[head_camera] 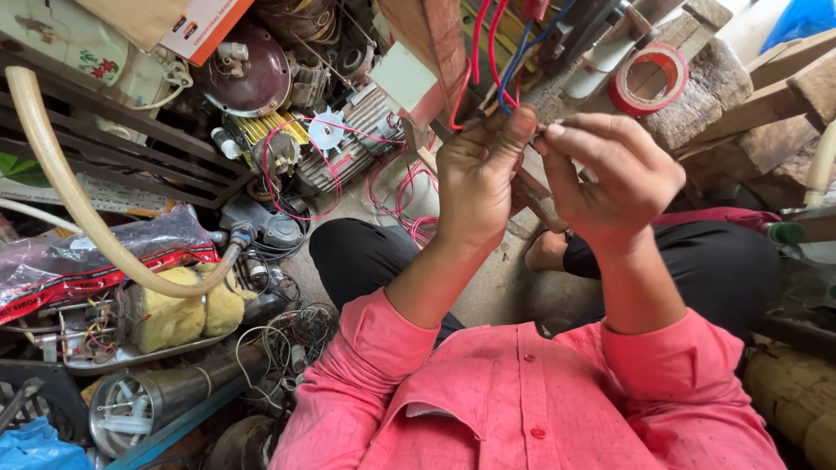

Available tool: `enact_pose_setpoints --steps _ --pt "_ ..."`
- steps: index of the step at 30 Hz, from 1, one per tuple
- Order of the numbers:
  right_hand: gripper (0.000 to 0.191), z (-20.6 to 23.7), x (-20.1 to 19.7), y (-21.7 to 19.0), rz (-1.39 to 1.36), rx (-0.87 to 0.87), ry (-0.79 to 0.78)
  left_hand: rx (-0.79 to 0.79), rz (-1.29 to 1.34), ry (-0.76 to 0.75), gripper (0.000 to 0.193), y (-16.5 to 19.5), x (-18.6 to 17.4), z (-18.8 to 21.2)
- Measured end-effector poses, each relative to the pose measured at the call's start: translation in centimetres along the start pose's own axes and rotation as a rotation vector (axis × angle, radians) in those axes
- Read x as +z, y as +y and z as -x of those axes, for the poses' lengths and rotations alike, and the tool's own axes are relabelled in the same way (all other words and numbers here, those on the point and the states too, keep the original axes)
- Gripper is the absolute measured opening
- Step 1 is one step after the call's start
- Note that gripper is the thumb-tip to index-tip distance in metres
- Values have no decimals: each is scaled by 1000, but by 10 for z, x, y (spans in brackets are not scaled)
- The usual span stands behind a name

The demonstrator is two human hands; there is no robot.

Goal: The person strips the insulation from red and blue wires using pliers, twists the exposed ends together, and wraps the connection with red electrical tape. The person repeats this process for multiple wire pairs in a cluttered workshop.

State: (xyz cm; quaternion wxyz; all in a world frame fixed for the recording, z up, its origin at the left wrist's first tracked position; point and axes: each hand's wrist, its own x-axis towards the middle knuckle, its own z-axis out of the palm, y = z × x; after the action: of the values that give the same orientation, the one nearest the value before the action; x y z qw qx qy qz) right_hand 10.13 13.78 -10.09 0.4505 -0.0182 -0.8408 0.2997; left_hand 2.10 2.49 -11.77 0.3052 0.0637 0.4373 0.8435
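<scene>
Closest to the camera, the left hand (477, 178) and right hand (614, 178) meet at the fingertips, each grip pressed together on the ends of the red and blue wires (495, 52) hanging from above. The pinch is small — a slip could pull the ends apart or snag the loose red wire (396, 187). Farther off sits a roll of red tape (649, 78).

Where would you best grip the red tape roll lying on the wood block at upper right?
Probably pinch the red tape roll across its ring wall, one finger through the open centre hole and one outside, coming from above. It lies tilted on the wood block with its hole facing the camera, apart from both hands.
</scene>
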Motion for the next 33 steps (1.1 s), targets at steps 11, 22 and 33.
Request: enact_pose_setpoints --steps 11,22,33 --pt "14 -4 2 -10 -841 988 -25 -40 216 -67 16 -4 -14 -9" --pt "27 -41 -18 -10 218 -429 -144 -39 207 -54 12 -2 -17 -10" --pt "24 -16 -8 -4 -795 1016 -185 -53 286 -159 15 10 -4 -5"
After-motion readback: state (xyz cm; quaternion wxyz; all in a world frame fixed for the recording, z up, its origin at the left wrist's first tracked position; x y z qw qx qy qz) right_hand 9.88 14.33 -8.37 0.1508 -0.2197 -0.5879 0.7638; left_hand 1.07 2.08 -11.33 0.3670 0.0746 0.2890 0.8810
